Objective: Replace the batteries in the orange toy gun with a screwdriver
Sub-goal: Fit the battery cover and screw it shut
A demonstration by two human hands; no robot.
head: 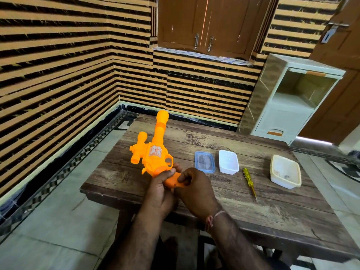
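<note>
On the table [243, 201], centre of view: orange toy gun [153, 151] at 9 o'clock, barrel toward 12, lifted by the handle. Left hand [161, 193] grip wraps the handle; right hand [194, 190] grip pinches its butt end, probably working the battery cover. Screwdriver [249, 184] lies untouched at 3 o'clock; likely next pick-up if a screw holds the cover. Cream tub [285, 173] far right holds small bits, unclear what. White tub [228, 161] looks empty, blue-rimmed lid [204, 161] beside it.

toy gun [153, 151] grip hidden by hands, beige tub [285, 171] contents unclear
</note>
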